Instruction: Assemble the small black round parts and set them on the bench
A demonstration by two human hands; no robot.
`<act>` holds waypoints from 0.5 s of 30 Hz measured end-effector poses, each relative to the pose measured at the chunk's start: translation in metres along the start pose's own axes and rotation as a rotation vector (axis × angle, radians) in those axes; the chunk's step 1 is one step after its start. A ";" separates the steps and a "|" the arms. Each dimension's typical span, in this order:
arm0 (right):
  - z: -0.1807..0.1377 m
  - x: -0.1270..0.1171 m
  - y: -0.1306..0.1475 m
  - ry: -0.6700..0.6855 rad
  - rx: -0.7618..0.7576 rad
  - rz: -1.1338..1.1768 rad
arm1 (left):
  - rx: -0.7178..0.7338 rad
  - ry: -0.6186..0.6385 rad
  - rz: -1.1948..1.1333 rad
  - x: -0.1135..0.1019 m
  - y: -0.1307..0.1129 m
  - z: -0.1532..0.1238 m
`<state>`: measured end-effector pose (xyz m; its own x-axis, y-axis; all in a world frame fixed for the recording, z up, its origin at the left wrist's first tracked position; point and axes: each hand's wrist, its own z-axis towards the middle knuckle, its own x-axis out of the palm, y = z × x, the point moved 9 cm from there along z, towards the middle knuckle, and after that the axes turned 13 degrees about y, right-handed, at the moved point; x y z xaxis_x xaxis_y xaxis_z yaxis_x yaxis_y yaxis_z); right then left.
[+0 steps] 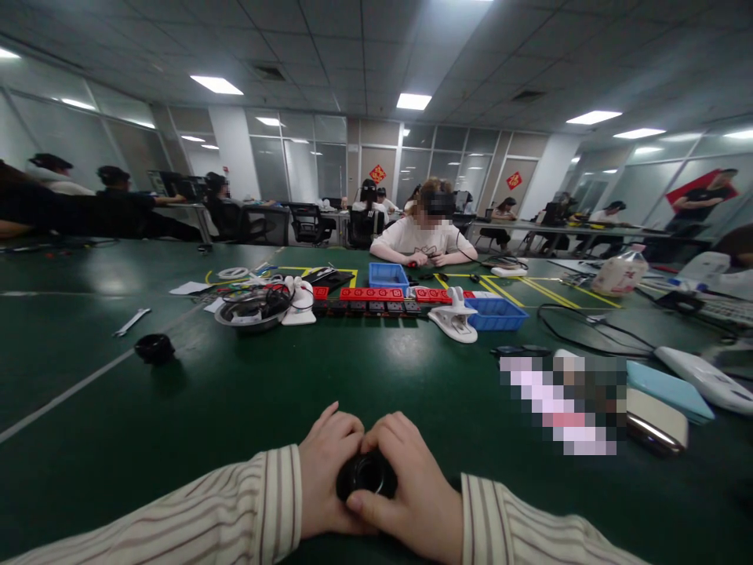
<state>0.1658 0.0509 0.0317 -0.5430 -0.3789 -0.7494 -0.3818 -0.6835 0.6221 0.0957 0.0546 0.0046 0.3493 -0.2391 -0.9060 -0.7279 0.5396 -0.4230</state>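
Observation:
Both of my hands rest on the green table (235,408) near its front edge, closed together round a small black round part (365,475) with a hole in its top. My left hand (329,471) wraps its left side, fingers curled. My right hand (409,486) covers its right side, thumb against the rim. Striped sleeves cover both wrists. A second black round part (154,348) lies apart on the table to the far left, with a silver wrench (132,322) beyond it.
Mid-table stand a metal bowl of cables (250,308), a row of red and black blocks (376,298), two blue bins (497,313), and white clamps (454,318). Phones and a white device (700,375) lie at right. A person sits opposite (423,235); others work at tables behind.

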 end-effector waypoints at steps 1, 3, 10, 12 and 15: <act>0.000 -0.001 0.003 -0.001 -0.020 0.000 | 0.006 0.011 -0.011 0.001 0.000 0.000; -0.001 -0.003 0.011 -0.004 -0.085 0.011 | 0.021 0.035 -0.024 0.003 0.000 0.001; -0.004 0.000 0.041 0.150 -0.336 0.033 | 0.095 0.087 -0.055 0.007 -0.007 0.002; -0.004 0.000 0.042 0.175 -0.363 0.033 | 0.094 0.099 -0.059 0.007 -0.006 0.002; -0.004 -0.004 0.039 0.137 -0.361 0.066 | 0.115 0.102 -0.070 0.006 -0.007 0.001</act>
<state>0.1566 0.0231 0.0583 -0.4431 -0.4927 -0.7489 -0.0480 -0.8212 0.5686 0.1039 0.0505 0.0027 0.3305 -0.3570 -0.8737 -0.6297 0.6062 -0.4859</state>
